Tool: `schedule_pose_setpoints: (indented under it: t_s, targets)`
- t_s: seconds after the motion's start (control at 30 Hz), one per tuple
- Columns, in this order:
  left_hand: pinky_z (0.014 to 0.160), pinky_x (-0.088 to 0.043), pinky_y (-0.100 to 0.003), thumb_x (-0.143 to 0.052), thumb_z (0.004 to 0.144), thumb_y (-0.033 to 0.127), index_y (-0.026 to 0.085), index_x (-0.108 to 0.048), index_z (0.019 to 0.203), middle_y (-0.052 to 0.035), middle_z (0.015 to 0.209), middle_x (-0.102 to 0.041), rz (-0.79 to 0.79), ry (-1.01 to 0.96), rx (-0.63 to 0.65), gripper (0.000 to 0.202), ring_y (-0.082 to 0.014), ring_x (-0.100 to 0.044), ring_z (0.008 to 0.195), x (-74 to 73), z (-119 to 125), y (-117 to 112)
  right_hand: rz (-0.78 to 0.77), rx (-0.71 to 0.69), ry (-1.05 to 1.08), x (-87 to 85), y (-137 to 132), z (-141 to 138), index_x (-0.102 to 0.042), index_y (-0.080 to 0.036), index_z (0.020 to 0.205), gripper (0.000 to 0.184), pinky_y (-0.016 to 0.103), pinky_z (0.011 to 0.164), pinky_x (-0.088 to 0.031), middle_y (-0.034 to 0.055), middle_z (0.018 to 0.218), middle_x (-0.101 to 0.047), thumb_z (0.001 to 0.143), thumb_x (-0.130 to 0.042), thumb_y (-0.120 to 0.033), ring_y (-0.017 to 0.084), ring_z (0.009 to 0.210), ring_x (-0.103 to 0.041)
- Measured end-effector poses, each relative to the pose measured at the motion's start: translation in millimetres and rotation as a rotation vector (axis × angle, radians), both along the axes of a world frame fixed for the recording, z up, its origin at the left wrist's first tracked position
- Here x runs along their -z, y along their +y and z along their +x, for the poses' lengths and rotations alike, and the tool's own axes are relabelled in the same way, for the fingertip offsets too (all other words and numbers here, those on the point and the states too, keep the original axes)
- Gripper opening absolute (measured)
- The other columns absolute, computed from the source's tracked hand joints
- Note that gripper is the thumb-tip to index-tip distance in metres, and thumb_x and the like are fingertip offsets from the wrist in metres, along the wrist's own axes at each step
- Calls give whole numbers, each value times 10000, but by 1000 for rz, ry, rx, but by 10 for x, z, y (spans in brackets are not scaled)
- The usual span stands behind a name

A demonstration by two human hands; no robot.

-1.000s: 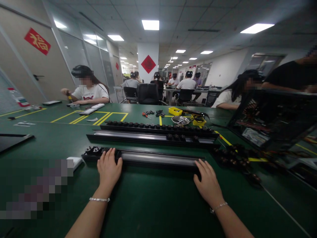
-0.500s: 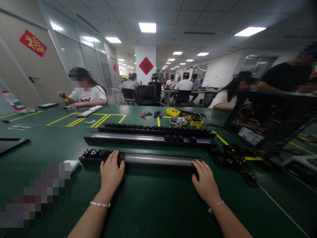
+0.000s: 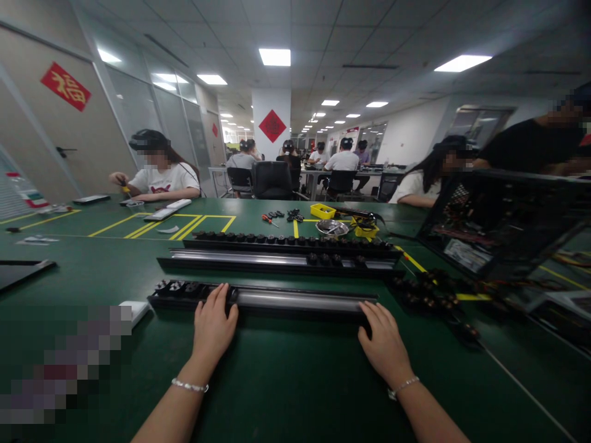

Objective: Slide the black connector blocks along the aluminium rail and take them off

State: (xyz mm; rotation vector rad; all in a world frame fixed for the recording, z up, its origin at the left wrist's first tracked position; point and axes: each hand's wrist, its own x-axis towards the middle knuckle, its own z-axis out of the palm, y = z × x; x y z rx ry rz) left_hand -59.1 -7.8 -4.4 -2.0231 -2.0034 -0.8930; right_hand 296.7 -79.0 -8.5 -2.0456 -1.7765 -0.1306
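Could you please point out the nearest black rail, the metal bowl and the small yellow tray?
nearest black rail (image 3: 295, 300), head view, on its silver strip at mid-length.
metal bowl (image 3: 331, 234), head view, on its near wall.
small yellow tray (image 3: 323, 213), head view, on its near wall.

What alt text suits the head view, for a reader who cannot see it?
Two bare hands rest on the nearest black rail on a green table, the left hand near its left end, the right hand at its right end. Two more black rails lie behind it, and other people sit farther back.
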Motion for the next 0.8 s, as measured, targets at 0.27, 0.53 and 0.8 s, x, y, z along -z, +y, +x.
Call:
schedule_pose_setpoints:
  t_s: [0.27,0.53,0.8]
  targets:
    - [1014,-308,-510,-377,856,297,128,-418,1304,-137,1329,-473,16,36,-5,481,-265,-437,1212,19,8,9,9,-9,-14,20,8,15,-463,-105,1291,513,441,1056,-302,92,1314,-480,817,-372,-281,247,1283,-311]
    - [1011,-313,-505,-379,853,284,106,-424,1296,-142,1323,-477,18,57,-10,479,-265,-436,1210,-25,32,-14,29,-11,-25,20,-2,11,-465,-111,1287,506,424,1066,-284,85,1307,-482,816,-369,-271,241,1281,-314]
    - [1040,-268,-509,-407,842,275,167,-410,1318,-122,1328,-482,5,60,79,489,-250,-444,1210,-10,141,-68,20,-15,-13,25,2,10,-459,-108,1291,512,429,1059,-292,91,1308,-480,816,-362,-272,242,1279,-315]
